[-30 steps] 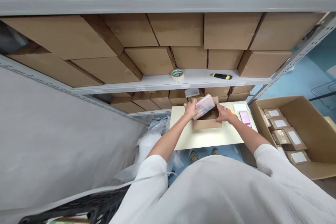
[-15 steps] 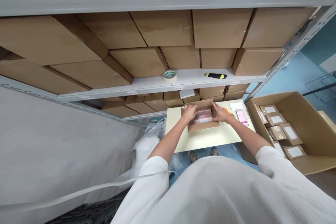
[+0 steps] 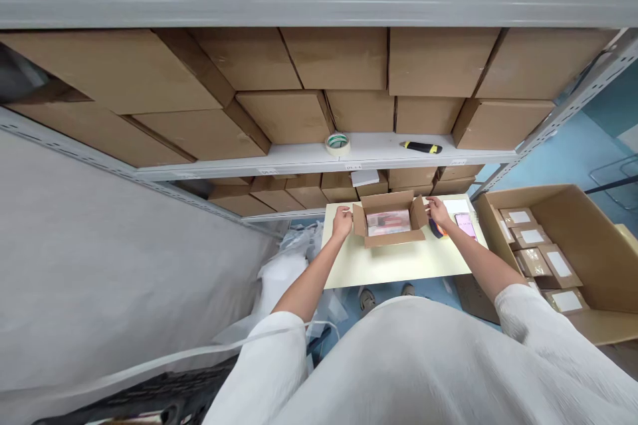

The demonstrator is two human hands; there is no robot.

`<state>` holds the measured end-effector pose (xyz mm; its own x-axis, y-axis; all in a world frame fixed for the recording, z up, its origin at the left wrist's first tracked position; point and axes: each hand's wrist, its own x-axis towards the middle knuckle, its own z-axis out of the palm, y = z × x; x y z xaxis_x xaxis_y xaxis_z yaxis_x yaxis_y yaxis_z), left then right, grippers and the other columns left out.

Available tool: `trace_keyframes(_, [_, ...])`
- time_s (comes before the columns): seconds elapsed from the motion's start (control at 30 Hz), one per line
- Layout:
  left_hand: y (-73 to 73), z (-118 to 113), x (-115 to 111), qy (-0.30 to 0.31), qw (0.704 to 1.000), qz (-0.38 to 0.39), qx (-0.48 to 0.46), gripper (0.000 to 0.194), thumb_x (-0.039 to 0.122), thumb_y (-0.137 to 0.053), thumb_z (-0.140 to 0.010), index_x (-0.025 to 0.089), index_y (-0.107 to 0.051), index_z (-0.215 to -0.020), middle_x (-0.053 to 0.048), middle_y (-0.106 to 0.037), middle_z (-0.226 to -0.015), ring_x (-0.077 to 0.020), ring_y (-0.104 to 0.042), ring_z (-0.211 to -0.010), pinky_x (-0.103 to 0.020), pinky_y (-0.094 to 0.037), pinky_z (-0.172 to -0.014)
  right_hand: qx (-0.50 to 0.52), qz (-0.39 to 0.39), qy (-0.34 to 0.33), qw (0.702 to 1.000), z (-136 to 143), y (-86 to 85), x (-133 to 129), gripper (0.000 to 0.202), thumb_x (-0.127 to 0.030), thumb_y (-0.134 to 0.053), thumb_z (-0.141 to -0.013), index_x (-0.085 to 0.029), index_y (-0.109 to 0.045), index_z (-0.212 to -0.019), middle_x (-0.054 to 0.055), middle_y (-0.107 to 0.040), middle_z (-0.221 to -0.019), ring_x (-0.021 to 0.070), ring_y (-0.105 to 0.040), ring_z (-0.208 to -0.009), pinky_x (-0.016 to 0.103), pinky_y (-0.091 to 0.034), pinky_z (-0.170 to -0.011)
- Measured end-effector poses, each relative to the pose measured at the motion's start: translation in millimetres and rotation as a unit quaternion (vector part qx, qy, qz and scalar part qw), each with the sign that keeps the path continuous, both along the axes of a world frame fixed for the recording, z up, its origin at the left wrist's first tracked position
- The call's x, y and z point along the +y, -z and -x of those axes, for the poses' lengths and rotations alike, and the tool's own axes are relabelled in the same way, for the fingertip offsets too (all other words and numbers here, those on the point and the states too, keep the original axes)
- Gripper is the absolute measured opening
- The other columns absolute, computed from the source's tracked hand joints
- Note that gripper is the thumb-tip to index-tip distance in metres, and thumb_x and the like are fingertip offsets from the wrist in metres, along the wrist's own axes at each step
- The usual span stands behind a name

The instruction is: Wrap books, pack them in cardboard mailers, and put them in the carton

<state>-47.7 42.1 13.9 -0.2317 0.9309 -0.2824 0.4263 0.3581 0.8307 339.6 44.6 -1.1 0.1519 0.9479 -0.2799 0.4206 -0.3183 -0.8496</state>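
Outward from the packet (image 3: 389,222), the left hand (image 3: 343,219) and right hand (image 3: 437,211) have moved to opposite ends of the box (image 3: 393,238), near its left flap (image 3: 359,220) and right flap (image 3: 419,212). Each grip is loosely curled; whether it pinches a flap, I cannot tell. Sideways movement of the right hand could knock the orange tool (image 3: 438,229) just right of the box. Inside the box lies the plastic packet; farther right, a carton (image 3: 598,239) holds at least 5 labelled parcels (image 3: 561,262).

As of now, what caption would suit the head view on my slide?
Left hand and right hand flank an open cardboard box with a plastic packet inside, on a pale-yellow tabletop.
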Motion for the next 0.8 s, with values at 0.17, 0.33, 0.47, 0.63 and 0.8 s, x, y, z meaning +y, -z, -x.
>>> trace_keyframes(0.17, [19.0,-3.5,-18.4,0.184,0.98,-0.049,-0.052,0.051,0.009,-0.053,-0.083,0.021,-0.063,-0.131,-0.01,-0.078,-0.122,-0.024,-0.074,-0.117,-0.044,-0.054,-0.108,0.034,0.016,-0.056,0.998,19.7,10.5,2.6,0.04,-0.032,-0.068,-0.087,-0.023,-0.061,-0.125,0.003,-0.074,-0.088,0.0195,-0.071,-0.075,0.034,-0.059,-0.077])
trace_keyframes(0.33, [17.8,8.5,-40.6,0.39,0.906,-0.057,0.152,0.082,0.007,-0.063,-0.074,0.028,-0.059,-0.153,-0.009,-0.058,-0.163,-0.0352,-0.044,-0.158,-0.055,-0.036,-0.126,-0.14,-0.005,-0.087,0.986,25.7,16.7,6.0,0.059,-0.026,-0.075,-0.078,-0.025,-0.063,-0.136,0.005,-0.073,-0.112,0.0211,-0.07,-0.091,0.035,-0.058,-0.087])
trace_keyframes(0.47, [13.9,17.4,-47.7,0.433,0.883,-0.045,0.177,0.098,0.023,-0.077,-0.077,0.028,-0.04,-0.168,-0.013,-0.043,-0.174,-0.0397,-0.036,-0.162,-0.058,-0.031,-0.128,-0.119,0.0,-0.082,0.99,26.1,18.5,13.6,0.088,-0.025,-0.076,-0.071,-0.029,-0.052,-0.155,0.012,-0.057,-0.145,0.023,-0.068,-0.102,0.038,-0.06,-0.09])
trace_keyframes(0.63, [19.3,17.5,-43.2,0.378,0.92,-0.044,0.093,0.092,0.046,-0.073,-0.091,0.028,-0.032,-0.171,-0.014,-0.054,-0.167,-0.0337,-0.05,-0.155,-0.048,-0.038,-0.126,0.007,-0.015,-0.071,0.997,31.2,14.9,24.2,0.095,-0.024,-0.073,-0.064,-0.033,-0.05,-0.156,0.012,-0.049,-0.158,0.0291,-0.063,-0.122,0.042,-0.062,-0.094])
trace_keyframes(0.8, [29.1,0.5,-31.1,0.265,0.961,-0.062,0.055,0.075,0.04,-0.056,-0.102,0.024,-0.028,-0.169,-0.015,-0.069,-0.147,-0.0292,-0.065,-0.138,-0.047,-0.049,-0.116,0.087,-0.006,-0.079,0.993,32.4,5.4,24.2,0.07,-0.027,-0.068,-0.065,-0.03,-0.065,-0.135,0.009,-0.069,-0.135,0.0298,-0.063,-0.119,0.041,-0.061,-0.09])
